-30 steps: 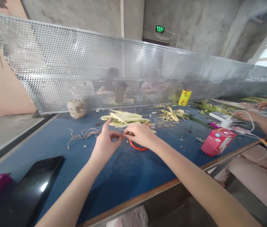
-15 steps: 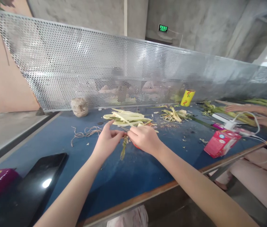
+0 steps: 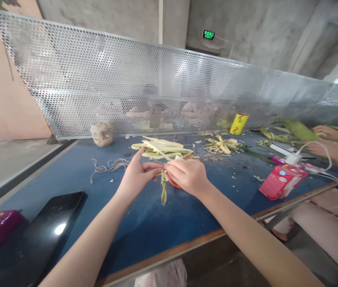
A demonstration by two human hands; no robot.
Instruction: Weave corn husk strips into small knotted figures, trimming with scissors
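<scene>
Strip bundle (image 3: pixel 164 192) above blue tabletop (image 3: pixel 145 235): pinching its upper end between thumb and fingers of left hand (image 3: pixel 136 173) and right hand (image 3: pixel 188 175), holding both sets of tips just beside each other, pointing left forefinger up. Letting green-yellow ends dangle below. Partly covering red-orange ring (image 3: pixel 173 183) with right hand. Working just in front of pale husk strips (image 3: pixel 163 148) and right of tangled twine (image 3: pixel 109 166). Hiding exact contact spot behind fingers.

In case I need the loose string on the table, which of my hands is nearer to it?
Your left. Your left hand is just to the right of the string; your right hand is farther right, past the left.
</scene>
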